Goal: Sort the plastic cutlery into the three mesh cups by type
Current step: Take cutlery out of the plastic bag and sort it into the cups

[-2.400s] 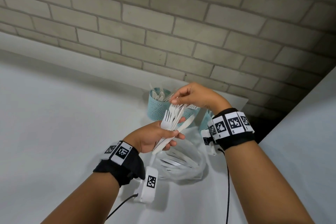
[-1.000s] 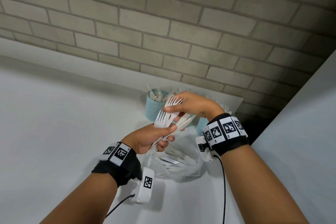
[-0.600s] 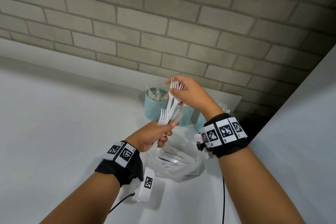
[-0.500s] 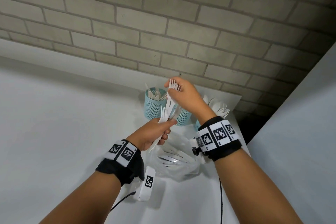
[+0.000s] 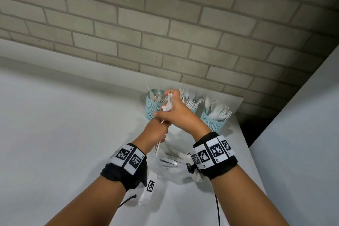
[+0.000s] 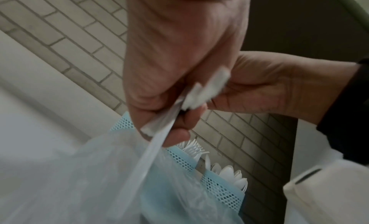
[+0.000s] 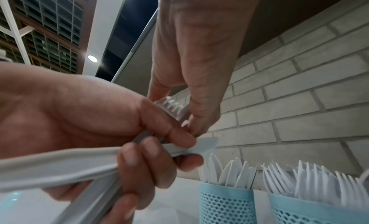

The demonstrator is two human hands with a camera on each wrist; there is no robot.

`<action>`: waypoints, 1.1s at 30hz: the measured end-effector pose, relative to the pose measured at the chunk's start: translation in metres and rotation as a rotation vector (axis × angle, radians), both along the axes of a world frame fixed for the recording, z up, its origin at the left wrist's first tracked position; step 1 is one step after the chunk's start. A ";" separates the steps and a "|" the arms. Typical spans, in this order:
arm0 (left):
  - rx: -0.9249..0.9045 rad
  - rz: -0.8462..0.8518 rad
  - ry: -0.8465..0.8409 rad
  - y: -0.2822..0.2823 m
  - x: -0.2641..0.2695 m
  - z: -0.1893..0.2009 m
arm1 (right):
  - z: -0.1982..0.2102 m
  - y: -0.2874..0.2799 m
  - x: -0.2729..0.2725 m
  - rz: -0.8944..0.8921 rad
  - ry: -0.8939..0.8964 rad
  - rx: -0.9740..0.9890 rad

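Note:
Three teal mesh cups stand by the brick wall: the left cup (image 5: 152, 110) with knives, the middle cup (image 5: 193, 110) with forks, and the right cup (image 5: 212, 122) with spoons. My left hand (image 5: 157, 132) grips a small bundle of white cutlery by the handles, among it a knife (image 7: 199, 146). Directly above that hand's thumb, my right hand (image 5: 169, 109) pinches the fork head (image 7: 173, 107). Both hands hover in front of the left and middle cups. The right hand hides most of the middle cup.
A clear plastic bag (image 5: 174, 163) holding more white cutlery lies on the white counter (image 5: 64, 134) under my wrists. The brick wall (image 5: 165, 33) stands close behind the cups. A white panel (image 5: 302, 134) closes off the right side.
My right hand, which had lifted forks up over the cups, has come back down onto the left hand's bundle. The left hand has stayed in place.

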State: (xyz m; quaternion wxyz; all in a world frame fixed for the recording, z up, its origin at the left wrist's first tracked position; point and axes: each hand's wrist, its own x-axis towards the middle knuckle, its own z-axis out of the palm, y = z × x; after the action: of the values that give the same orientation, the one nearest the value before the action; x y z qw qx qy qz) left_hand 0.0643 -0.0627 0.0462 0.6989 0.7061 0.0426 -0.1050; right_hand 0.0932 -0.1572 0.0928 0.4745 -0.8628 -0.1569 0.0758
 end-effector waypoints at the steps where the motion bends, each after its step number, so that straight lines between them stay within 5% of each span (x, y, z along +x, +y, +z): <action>1: -0.004 -0.011 -0.005 0.000 0.000 0.001 | 0.000 0.000 0.000 -0.001 -0.001 0.039; 6: -0.022 -0.123 -0.031 0.001 -0.005 0.001 | 0.006 -0.005 0.007 -0.087 0.020 0.366; 11: -0.036 -0.197 0.037 0.003 -0.008 -0.001 | 0.007 -0.012 0.020 -0.359 -0.043 0.712; 17: -0.044 -0.192 0.061 -0.004 -0.004 0.000 | -0.008 -0.003 0.012 -0.183 0.163 0.702; 25: -0.096 -0.203 0.013 0.010 -0.005 -0.002 | 0.003 -0.023 0.031 -0.400 0.184 1.029; 33: -0.143 -0.029 -0.051 0.016 0.008 0.004 | 0.033 -0.057 0.078 -0.675 -0.287 1.158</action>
State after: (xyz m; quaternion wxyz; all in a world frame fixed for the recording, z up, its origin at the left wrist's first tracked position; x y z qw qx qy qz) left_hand 0.0723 -0.0462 0.0504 0.7469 0.6574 0.0067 -0.0999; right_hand 0.1714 -0.2138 0.1254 0.8315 -0.4733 0.0440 -0.2876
